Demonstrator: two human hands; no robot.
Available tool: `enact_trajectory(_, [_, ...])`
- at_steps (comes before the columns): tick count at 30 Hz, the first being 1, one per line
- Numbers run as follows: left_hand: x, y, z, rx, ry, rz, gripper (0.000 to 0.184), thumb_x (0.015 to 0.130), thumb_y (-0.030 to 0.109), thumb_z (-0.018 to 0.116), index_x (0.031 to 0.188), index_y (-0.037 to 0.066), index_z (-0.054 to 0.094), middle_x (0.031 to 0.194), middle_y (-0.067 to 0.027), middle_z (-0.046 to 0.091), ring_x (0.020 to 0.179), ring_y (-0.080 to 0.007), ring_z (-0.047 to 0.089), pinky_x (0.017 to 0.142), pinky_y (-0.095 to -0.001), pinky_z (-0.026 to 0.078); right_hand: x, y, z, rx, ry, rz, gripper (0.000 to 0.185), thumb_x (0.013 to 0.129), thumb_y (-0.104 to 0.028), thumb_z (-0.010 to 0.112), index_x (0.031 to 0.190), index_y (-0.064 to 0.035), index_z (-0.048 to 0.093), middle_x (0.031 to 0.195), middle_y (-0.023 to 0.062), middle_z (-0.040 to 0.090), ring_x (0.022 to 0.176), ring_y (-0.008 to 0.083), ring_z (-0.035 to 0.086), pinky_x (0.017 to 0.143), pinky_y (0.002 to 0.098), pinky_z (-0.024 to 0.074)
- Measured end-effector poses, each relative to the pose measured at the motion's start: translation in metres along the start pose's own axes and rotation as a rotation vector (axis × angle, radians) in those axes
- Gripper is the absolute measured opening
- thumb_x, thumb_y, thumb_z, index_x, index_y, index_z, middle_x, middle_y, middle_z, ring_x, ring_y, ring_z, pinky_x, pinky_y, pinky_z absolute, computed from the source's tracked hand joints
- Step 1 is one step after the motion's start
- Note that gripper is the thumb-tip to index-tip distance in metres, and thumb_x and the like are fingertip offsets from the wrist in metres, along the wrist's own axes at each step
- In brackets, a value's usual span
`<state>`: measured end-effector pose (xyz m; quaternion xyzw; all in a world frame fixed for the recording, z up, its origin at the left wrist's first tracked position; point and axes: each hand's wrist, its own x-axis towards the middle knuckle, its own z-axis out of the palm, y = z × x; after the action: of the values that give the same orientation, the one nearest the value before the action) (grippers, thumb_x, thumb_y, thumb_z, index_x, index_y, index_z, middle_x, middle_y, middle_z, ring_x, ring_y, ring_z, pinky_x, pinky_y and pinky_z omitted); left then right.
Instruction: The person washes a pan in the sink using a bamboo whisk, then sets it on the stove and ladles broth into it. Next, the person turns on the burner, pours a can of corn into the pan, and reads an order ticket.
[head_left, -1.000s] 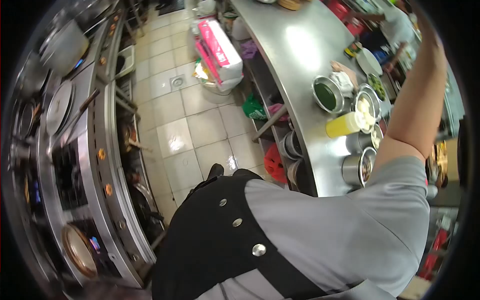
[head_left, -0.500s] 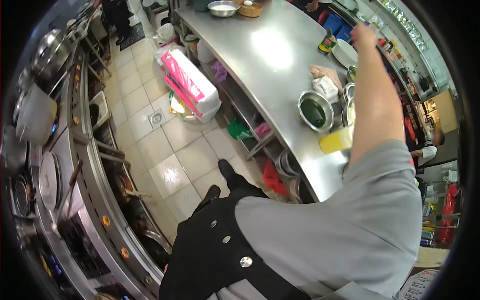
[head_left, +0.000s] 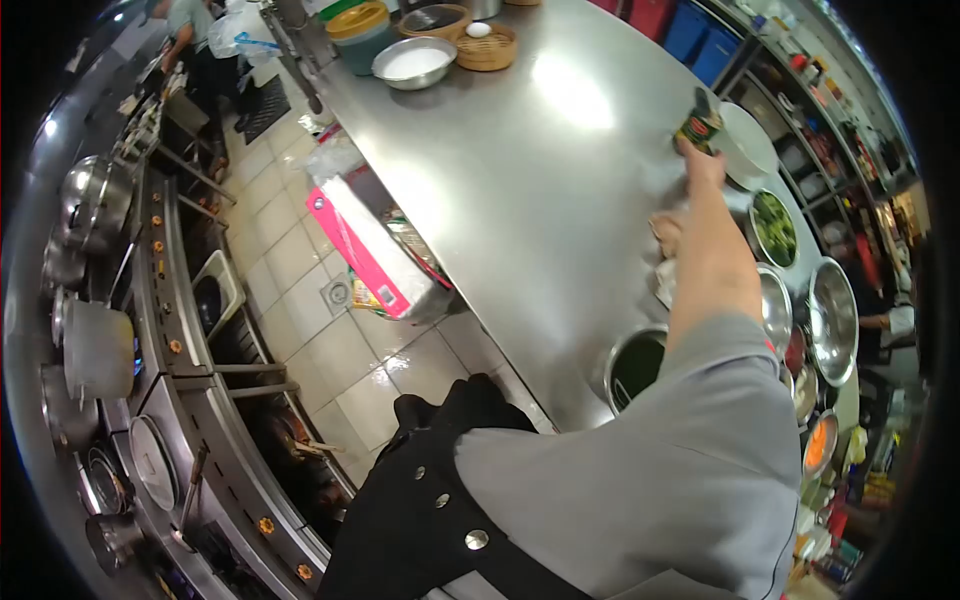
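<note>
My right hand (head_left: 703,162) reaches across the steel counter (head_left: 500,180), its fingers closed on the lower part of a dark bottle with a green and yellow label (head_left: 699,125). The bottle is beside a large white bowl (head_left: 746,146). Below the hand, a crumpled cloth (head_left: 667,236) lies partly behind my forearm. Nearer my sleeve is a metal bowl of dark green liquid (head_left: 638,368), and a bowl of green vegetables (head_left: 773,229) stands to the right. My left hand is out of view.
At the counter's far end are a metal bowl of white contents (head_left: 414,63) and a bamboo steamer (head_left: 487,48). A pink and white package (head_left: 372,250) sits beside the counter. Stoves with pots (head_left: 98,350) line the left. Another person (head_left: 190,40) stands at the upper left.
My right hand has come down onto the bottle, which it was not touching before. The view has shifted, showing more of the counter's far end and the bowls on the right.
</note>
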<state>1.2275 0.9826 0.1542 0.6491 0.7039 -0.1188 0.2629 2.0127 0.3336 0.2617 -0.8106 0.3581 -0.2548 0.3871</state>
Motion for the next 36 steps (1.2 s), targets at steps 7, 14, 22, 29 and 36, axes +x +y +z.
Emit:
enact_trajectory(7, [-0.024,0.025,-0.036,-0.019,0.043,-0.069,0.028,0.087,0.024,0.071,0.096,-0.002,0.067,0.078,-0.0113,0.068,0.073,-0.0195,0.066,0.066,-0.0321,0.051,0.071,0.027,0.047,-0.11,0.045,-0.051,0.129,0.051,-0.063,0.086,0.147,0.0035,0.031,0.147,0.0239,0.043,0.137,0.0347,0.041,0.115,0.0401,0.0318])
enact_trajectory(14, [-0.012,0.041,-0.047,0.168,-0.054,0.041,0.032,0.087,0.027,0.071,0.1,-0.002,0.069,0.083,-0.0128,0.071,0.079,-0.0205,0.068,0.072,-0.0342,0.053,0.071,0.008,0.058,0.036,0.076,-0.008,0.114,0.056,-0.048,0.09,0.141,0.0062,0.036,0.141,0.0226,0.049,0.13,0.0324,0.049,0.111,0.0381,0.0361])
enact_trajectory(22, [0.006,0.022,-0.021,0.092,-0.079,0.181,0.032,0.087,0.027,0.069,0.101,-0.001,0.069,0.087,-0.0132,0.072,0.084,-0.0227,0.069,0.077,-0.036,0.054,0.012,-0.031,0.077,0.139,-0.114,-0.181,0.098,0.061,-0.039,0.089,0.138,0.0016,0.044,0.133,0.0183,0.055,0.124,0.0305,0.054,0.107,0.0376,0.0393])
enact_trajectory(29, [0.015,-0.048,0.01,-0.266,-0.019,0.191,0.028,0.087,0.025,0.066,0.097,-0.002,0.069,0.082,-0.0097,0.07,0.075,-0.0176,0.066,0.07,-0.0326,0.052,-0.107,-0.109,0.125,0.062,-0.189,-0.504,0.068,0.069,-0.02,0.085,0.127,-0.0003,0.055,0.115,0.0118,0.064,0.104,0.0201,0.062,0.093,0.0336,0.0486])
enact_trajectory(36, [-0.052,-0.174,0.064,-0.065,-0.047,-0.157,0.039,0.083,0.039,0.056,0.093,0.006,0.074,0.102,-0.0203,0.07,0.099,-0.0372,0.066,0.09,-0.0441,0.052,-0.343,-0.203,0.097,0.291,-1.251,-1.004,0.044,0.088,-0.018,0.075,0.121,0.006,0.058,0.114,0.0123,0.064,0.101,0.0193,0.061,0.091,0.0322,0.0482])
